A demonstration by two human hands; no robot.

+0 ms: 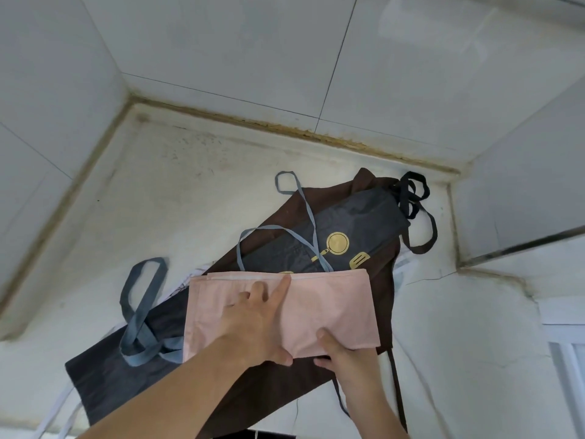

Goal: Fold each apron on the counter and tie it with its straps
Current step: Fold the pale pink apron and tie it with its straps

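Lying folded into a flat rectangle at the lower centre of the frame, the pale pink cotton apron (329, 305) rests on top of a spread brown fabric apron (285, 391), which covers the white stone tabletop (177, 191). The left hand (256, 324) presses down on the pink cloth with straight fingers, its forefinger reaching the far hem. The right hand (340, 353) pinches the near edge of the fold, thumb on top and the other fingers tucked beneath.

The pink cloth looks thin, light and limp, so I judge it will slump and spring open unless it is pinned flat while each fold is made. Its best holds are probably the doubled edges and corners, where several layers can be taken together. Its slate-blue fabric straps (304, 236) trail towards the upper centre, across a dark grey apron with yellow printed utensils (351, 223). They seem soft and easily tangled; taking each near its root should help. A grey-blue strap loop (139, 308) lies at the lower left, on a charcoal cloth (110, 375).
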